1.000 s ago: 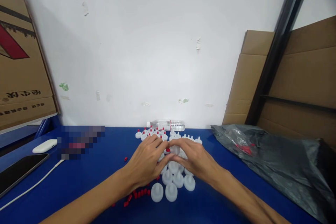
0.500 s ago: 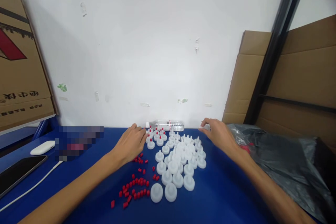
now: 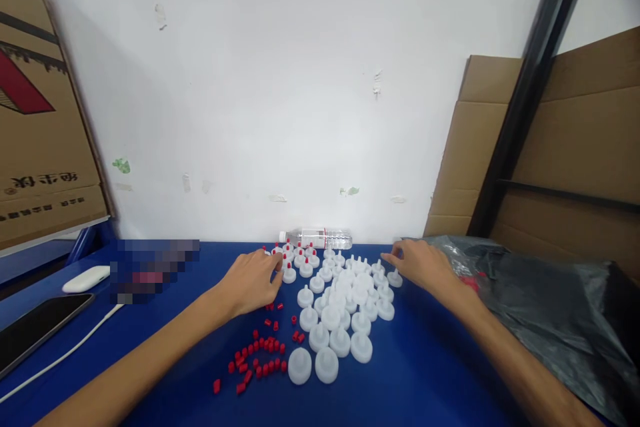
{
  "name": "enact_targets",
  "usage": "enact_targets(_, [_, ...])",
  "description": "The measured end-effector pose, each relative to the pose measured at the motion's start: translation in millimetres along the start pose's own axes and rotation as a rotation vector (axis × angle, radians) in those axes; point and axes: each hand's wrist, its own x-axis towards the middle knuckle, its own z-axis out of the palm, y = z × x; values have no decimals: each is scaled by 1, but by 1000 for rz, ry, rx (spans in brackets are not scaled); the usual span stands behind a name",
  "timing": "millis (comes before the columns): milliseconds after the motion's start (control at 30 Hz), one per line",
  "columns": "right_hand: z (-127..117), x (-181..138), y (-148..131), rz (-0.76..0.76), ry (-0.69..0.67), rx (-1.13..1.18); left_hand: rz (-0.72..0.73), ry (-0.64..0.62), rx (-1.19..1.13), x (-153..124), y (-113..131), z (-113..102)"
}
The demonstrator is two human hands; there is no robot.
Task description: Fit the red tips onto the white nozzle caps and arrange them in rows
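My left hand (image 3: pixel 253 282) hovers at the left of a cluster of white nozzle caps with red tips (image 3: pixel 289 273). Its thumb and index finger are curved with a gap between them, and nothing shows in them. Some red-tipped caps are partly hidden behind its fingers. My right hand (image 3: pixel 420 260) is above the right edge of many plain white nozzle caps (image 3: pixel 360 323). Its fingers are bent and apart, and a single white cap (image 3: pixel 395 278) stands just below them. Loose small red tips (image 3: pixel 270 345) lie scattered below my left hand.
A clear plastic bottle (image 3: pixel 325 238) lies against the white wall. On the left are a phone (image 3: pixel 45 327), a white case (image 3: pixel 86 279), a cable (image 3: pixel 65 363) and a cardboard box (image 3: pixel 45 113). A grey plastic bag (image 3: pixel 540 300) covers the right side.
My right hand has come down slightly, and a white cap that was between its fingers now stands on the table. My left hand has shifted slightly down, uncovering more red-tipped caps.
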Motion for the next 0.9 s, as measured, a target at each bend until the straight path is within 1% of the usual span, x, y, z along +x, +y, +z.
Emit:
enact_targets(67, [-4, -1, -4, 11, 36, 3, 1, 18, -6, 0, 0, 3])
enact_targets(200, [-9, -4, -15, -8, 109, 38, 80, 42, -50, 1, 1, 13])
enact_targets(267, [-10, -6, -21, -42, 145, 71, 106, 48, -66, 2, 0, 17])
enact_targets(333, [-11, -10, -30, -110, 177, 118, 108, 56, -75, 3, 0, 18])
enact_targets(400, [-11, -16, -41, -211, 198, 171, 105, 72, -87, 3, 2, 14])
enact_targets(467, [-11, -24, -53, -360, 224, 238, 117, 113, -130, 2, 8, 8])
enact_targets(567, [-9, -39, -73, -648, 248, 359, 226, 268, -302, -2, 23, 0])
enact_targets(633, [-6, -48, -83, -780, 228, 406, 327, 403, -356, -5, 32, -2])
enact_targets(700, [-3, -54, -91, -834, 210, 422, 400, 495, -253, -8, 39, -1])
enact_targets(767, [0, -58, -96, -853, 230, 428, 426, 529, -86, -9, 41, 2])
enact_targets(833, [1, -59, -99, -863, 264, 423, 426, 490, 31, -10, 43, 5])
enact_targets(900, [0, -58, -99, -900, 306, 398, 421, 404, 60, -10, 44, 6])
